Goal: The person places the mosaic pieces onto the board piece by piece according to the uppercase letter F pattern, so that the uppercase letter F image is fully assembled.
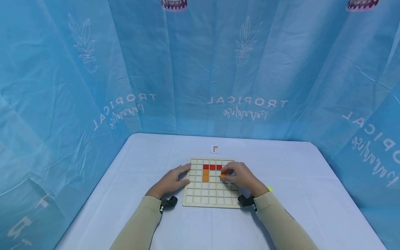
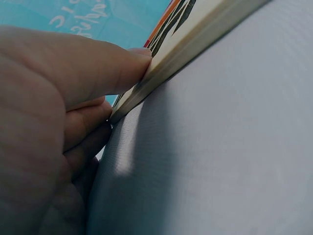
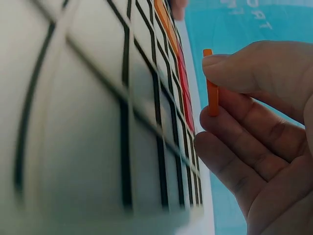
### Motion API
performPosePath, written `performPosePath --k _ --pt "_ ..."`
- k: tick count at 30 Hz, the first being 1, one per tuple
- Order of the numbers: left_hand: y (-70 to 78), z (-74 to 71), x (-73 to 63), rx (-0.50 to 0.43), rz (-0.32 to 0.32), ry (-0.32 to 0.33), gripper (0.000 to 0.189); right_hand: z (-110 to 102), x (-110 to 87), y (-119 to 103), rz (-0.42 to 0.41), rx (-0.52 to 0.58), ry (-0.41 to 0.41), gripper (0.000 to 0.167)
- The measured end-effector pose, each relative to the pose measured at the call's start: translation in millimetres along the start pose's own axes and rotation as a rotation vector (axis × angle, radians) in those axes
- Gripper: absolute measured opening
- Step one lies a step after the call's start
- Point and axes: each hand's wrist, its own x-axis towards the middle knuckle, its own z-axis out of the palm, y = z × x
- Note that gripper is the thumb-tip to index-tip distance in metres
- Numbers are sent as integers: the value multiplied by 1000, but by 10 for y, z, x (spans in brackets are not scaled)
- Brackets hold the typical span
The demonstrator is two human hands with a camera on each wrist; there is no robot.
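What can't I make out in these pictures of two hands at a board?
Head view: the exact pattern on the small white printed card; too tiny.
Head view: the shape of the bright yellow-green thing, partly hidden by the beige right sleeve.
Head view: some squares of the pale, wood-like gridded board, under the right hand.
Right wrist view: the board's nearest squares, blurred.
Left wrist view: many squares, cut off by the top edge.

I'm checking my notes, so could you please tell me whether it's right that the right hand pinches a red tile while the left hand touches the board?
The colour is wrong: the right hand pinches an orange tile, as the right wrist view shows. The left hand does touch the board.
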Motion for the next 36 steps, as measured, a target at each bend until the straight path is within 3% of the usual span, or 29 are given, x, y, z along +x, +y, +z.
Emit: performPosePath --k 6,12,18,36 --pt "-8 4 12 6 12 -2 73 204 108 -154 -11 -20 -69 25" --pt "2 -7 18 24 4 -20 73 368 150 -324 -86 -69 -121 23" --pt "12 -22 13 24 -6 -30 73 468 174 -406 -149 -107 -123 21" --pt "-3 -26 -11 10 -2 -20 73 589 221 -405 -128 -166 -109 25"
